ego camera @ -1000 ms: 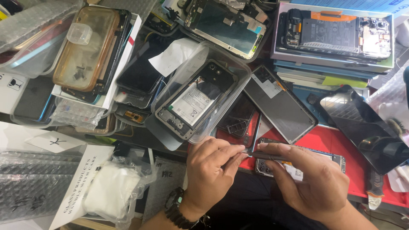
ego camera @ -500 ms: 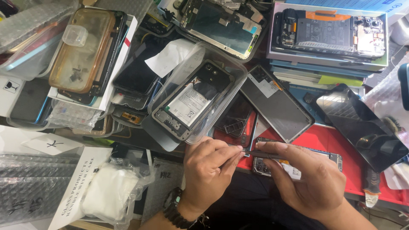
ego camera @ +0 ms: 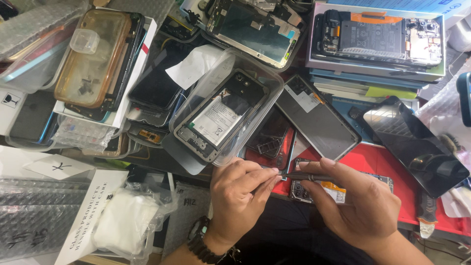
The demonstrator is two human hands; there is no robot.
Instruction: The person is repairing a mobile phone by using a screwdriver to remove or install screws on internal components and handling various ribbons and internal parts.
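Observation:
My left hand point(ego camera: 239, 196), with a dark watch on the wrist, pinches the tip end of a thin dark tool point(ego camera: 305, 176). My right hand point(ego camera: 363, 206) grips that tool's shaft from the right. Both hands hover over an opened phone point(ego camera: 321, 189) lying on a red mat point(ego camera: 378, 162); my right hand hides much of this phone. Just beyond my left hand a clear plastic tub point(ego camera: 255, 73) holds another opened phone point(ego camera: 216, 118) with its battery showing.
The bench is crowded: a grey phone back cover point(ego camera: 319, 118), a black screen panel point(ego camera: 417, 147) at right, an amber phone case point(ego camera: 93, 59) at far left, opened phones on boxes along the back point(ego camera: 378, 37), and bubble-wrap packets point(ego camera: 39, 216) with a white bag at near left.
Both hands keep the same hold on the tool, with only small shifts of the fingers. The view has drifted slightly.

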